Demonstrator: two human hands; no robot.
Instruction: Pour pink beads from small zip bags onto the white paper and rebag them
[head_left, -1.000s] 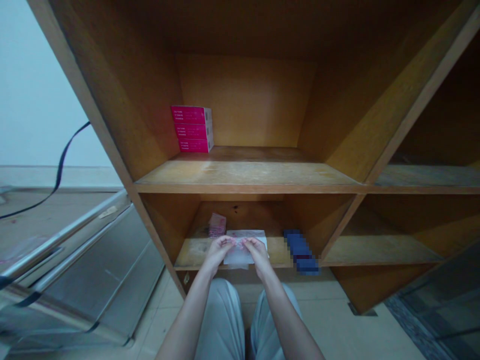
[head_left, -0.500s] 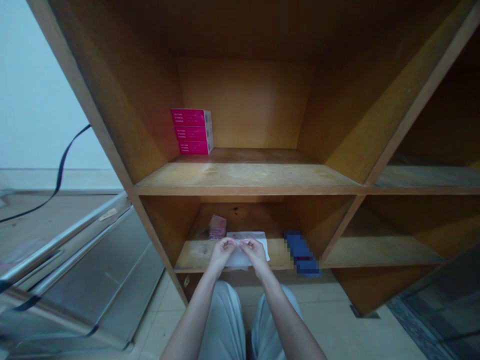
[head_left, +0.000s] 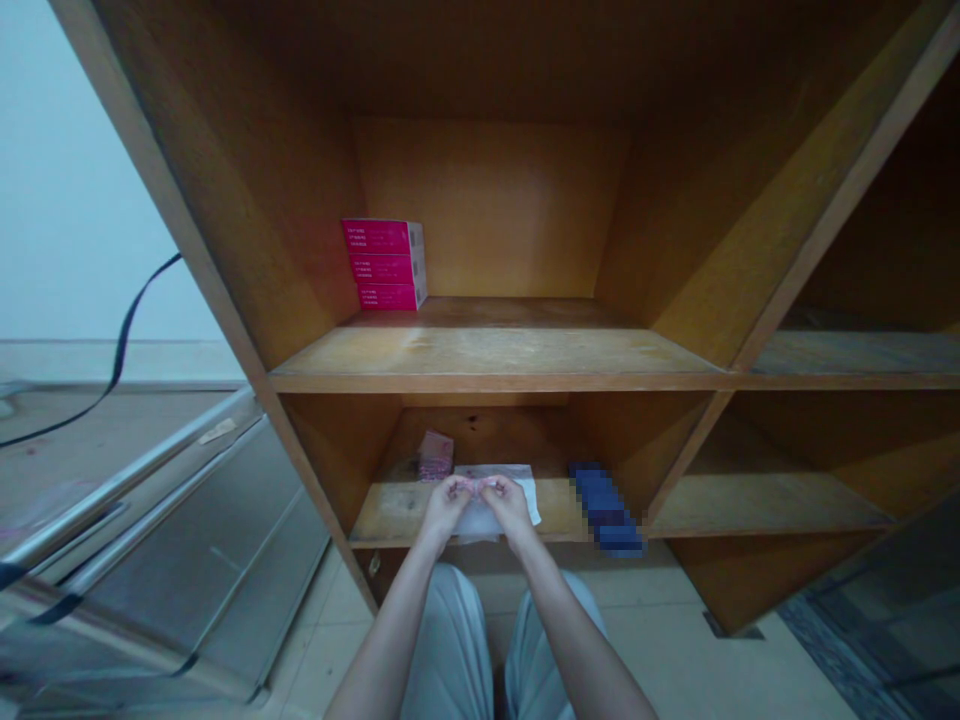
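Observation:
Both hands meet over the lower shelf [head_left: 390,515] of a wooden cabinet. My left hand [head_left: 444,503] and my right hand [head_left: 508,504] have their fingers curled and pinch a small pinkish item between their fingertips; it is too small to name. Under them a clear plastic bag [head_left: 525,482] lies flat on the shelf. A small pink packet [head_left: 435,456] stands just behind my left hand. A blue object [head_left: 606,507], blurred out, lies to the right of my right hand.
Three pink boxes [head_left: 385,264] are stacked at the back left of the upper shelf [head_left: 487,350]. More wooden compartments [head_left: 825,430] open to the right. A metal frame [head_left: 150,540] and a black strap [head_left: 120,330] are on the left. My knees [head_left: 465,640] are over a tiled floor.
My two hands have drawn slightly closer together and a little lower over the bag. Nothing else has moved.

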